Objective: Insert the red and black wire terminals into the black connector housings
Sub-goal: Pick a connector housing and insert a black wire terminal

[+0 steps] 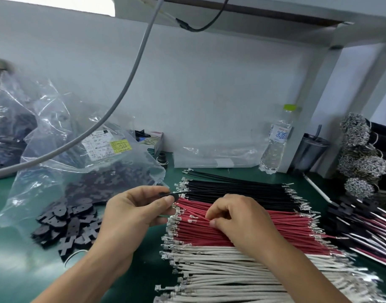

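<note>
Rows of black wires (238, 191), red wires (249, 226) and white wires (227, 274) lie side by side on the green mat, metal terminals at both ends. My left hand (130, 213) pinches a small black connector housing (165, 194) between thumb and fingers, with a black wire running out of it to the right. My right hand (235, 217) rests on the red row and pinches one red wire (198, 216) near its terminal end. A loose pile of black connector housings (67, 226) lies left of my left hand.
A clear plastic bag (78, 162) with more black parts and a label sits at the left. A water bottle (276, 141) and dark cup (310, 149) stand at the back right. Finished red-black assemblies (362, 226) and terminal bundles (360, 162) fill the right side. A grey cable (130, 77) hangs overhead.
</note>
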The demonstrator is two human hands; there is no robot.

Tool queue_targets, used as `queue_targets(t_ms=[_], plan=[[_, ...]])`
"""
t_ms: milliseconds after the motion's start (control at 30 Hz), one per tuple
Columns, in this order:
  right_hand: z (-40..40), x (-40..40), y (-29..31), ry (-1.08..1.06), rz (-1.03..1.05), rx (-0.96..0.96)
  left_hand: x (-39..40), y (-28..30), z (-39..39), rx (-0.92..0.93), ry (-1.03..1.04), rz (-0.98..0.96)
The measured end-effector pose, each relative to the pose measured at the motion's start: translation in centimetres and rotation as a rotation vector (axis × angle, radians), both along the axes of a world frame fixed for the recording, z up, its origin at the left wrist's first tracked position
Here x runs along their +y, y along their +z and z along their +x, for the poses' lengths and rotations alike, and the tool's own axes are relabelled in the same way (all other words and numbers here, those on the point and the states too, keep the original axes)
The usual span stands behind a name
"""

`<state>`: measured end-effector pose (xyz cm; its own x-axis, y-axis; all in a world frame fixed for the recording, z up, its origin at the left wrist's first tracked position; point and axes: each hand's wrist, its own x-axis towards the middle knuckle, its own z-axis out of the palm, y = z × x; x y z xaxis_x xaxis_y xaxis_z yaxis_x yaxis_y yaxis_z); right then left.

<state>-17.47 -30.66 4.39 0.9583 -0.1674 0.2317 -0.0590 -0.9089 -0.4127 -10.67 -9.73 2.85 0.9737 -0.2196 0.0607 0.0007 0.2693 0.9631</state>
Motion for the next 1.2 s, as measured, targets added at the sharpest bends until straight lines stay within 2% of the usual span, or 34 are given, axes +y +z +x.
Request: queue_targets(t_ms=[200,333,467,600,700,1200], plan=[[-1.1,-0.5,-0.1,0.071,-0.090,-0.108,0.0,0.0,-0.1,0.007,-0.008,-0.024],[-2.2,-0.8,-0.1,0.029,-0.121,-0.199,-0.2,0.0,-0.1,0.030,-0.019,-0.044],[-2.9,-1.4,0.1,0.026,-0.059,-0.267,-0.1,0.0,0.0,0.044,-0.028,-0.056],[-3.5,-1.2,0.1,0.122,0.052,-0.360,0.0,0.0,-0.3,0.056,-0.092,-0.064],[-3.6,-0.2,0.1,0.160,0.051,-0.410,-0.3,0.1,-0.8,0.072,-0.148,-0.074],[-4.0,0.3,0.4,0.087,0.140,-0.411,-0.6,0.4,-1.5,0.138,-0.288,-0.127]])
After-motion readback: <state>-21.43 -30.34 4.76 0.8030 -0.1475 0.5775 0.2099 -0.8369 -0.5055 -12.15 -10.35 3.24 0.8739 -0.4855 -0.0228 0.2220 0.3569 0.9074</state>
